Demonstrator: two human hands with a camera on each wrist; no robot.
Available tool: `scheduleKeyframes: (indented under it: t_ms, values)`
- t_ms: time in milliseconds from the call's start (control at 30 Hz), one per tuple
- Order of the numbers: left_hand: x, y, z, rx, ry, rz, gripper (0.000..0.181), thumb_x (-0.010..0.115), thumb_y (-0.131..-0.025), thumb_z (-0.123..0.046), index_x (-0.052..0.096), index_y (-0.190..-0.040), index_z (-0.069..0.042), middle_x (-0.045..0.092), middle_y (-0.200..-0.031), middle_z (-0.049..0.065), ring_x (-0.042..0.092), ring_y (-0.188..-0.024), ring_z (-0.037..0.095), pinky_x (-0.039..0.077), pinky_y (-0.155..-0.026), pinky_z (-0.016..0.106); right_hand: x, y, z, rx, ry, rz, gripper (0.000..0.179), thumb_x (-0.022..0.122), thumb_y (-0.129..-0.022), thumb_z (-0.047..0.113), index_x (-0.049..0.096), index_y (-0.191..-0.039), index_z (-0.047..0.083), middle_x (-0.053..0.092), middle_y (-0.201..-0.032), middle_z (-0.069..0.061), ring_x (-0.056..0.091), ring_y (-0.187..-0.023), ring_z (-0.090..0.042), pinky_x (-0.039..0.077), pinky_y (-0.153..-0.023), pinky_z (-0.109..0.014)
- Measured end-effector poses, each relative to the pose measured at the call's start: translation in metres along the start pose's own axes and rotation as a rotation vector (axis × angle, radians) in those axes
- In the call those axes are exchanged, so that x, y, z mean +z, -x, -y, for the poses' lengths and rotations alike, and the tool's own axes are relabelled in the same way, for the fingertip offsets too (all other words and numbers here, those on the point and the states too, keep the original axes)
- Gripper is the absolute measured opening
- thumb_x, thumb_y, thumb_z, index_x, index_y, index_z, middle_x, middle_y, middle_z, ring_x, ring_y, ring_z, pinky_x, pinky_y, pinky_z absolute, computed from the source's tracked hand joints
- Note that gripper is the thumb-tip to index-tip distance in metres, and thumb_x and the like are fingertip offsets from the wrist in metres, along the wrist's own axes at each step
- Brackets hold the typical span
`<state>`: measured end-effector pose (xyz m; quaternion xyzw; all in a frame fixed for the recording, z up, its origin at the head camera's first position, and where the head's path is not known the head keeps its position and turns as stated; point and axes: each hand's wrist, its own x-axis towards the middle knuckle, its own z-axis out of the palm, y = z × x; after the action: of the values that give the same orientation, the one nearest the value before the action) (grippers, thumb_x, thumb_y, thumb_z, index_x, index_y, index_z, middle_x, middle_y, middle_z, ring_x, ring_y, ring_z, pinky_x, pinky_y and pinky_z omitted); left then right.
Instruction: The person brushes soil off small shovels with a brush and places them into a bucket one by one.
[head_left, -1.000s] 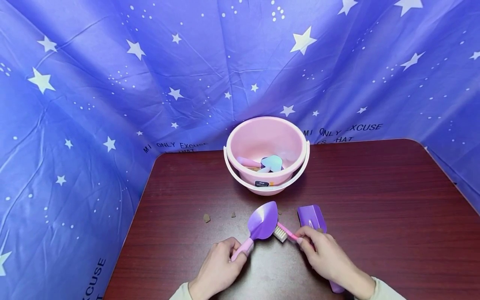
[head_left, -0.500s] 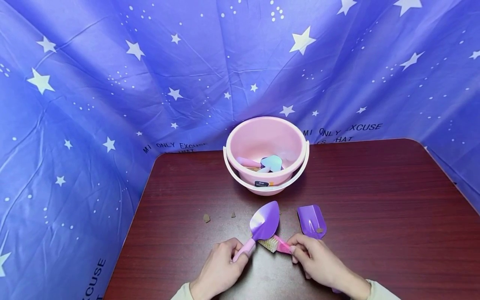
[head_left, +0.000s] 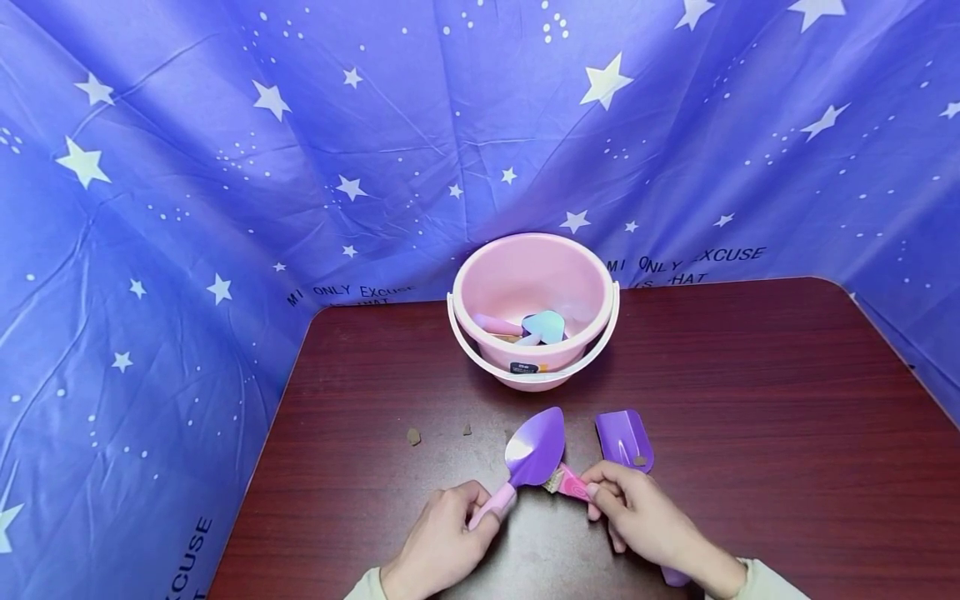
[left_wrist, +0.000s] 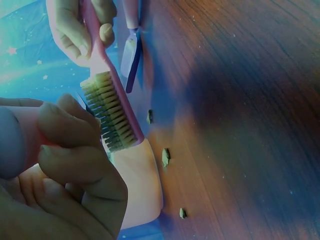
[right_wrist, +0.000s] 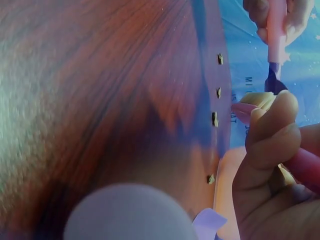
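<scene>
My left hand (head_left: 444,532) grips the pink handle of a purple toy trowel (head_left: 536,448), its pointed blade raised above the table. A pink brush (head_left: 574,483) is pinched by my right hand (head_left: 647,512). Its pale bristles (left_wrist: 111,112) face the trowel and are partly hidden behind the blade in the head view; whether they touch it I cannot tell. Just beyond my right hand lies a purple square-ended shovel (head_left: 622,437) with a brown crumb (head_left: 639,461) on it. My right forearm covers much of its handle.
A pink bucket (head_left: 517,287) with a white handle stands at the back middle, with several toy tools inside. Small brown bits (head_left: 413,437) lie on the dark red table (head_left: 750,400), left of the trowel. A starry blue cloth (head_left: 420,125) hangs behind.
The brush has turned and swept left under the trowel blade, then back right, so fewer bristles show. The trowel has shifted slightly right. The shovel and bucket stay in place.
</scene>
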<state>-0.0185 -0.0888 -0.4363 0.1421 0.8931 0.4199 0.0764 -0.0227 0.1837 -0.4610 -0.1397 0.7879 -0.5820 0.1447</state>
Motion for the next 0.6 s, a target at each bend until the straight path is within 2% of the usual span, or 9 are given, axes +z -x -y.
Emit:
scheduleKeyframes:
  t_ms: [233, 600]
  values:
    - [0.000, 0.000, 0.000, 0.017, 0.001, 0.022, 0.013, 0.064, -0.084, -0.020, 0.058, -0.073, -0.024, 0.039, -0.054, -0.018, 0.035, -0.046, -0.003, 0.029, -0.040, 0.021, -0.006, -0.002, 0.001, 0.009, -0.018, -0.032, 0.013, 0.049, -0.099, 0.010, 0.057, -0.103, 0.001, 0.059, -0.076, -0.010, 0.052, -0.039, -0.008, 0.044, -0.036, -0.031]
    - [0.000, 0.001, 0.003, 0.026, -0.008, 0.019, 0.012, 0.064, -0.082, -0.018, 0.059, -0.073, -0.025, 0.040, -0.055, -0.018, 0.036, -0.048, -0.004, 0.031, -0.041, 0.020, -0.020, -0.004, 0.003, 0.016, 0.025, -0.127, 0.017, 0.048, -0.099, 0.013, 0.058, -0.108, 0.001, 0.061, -0.075, -0.010, 0.053, -0.040, -0.014, 0.043, -0.038, -0.030]
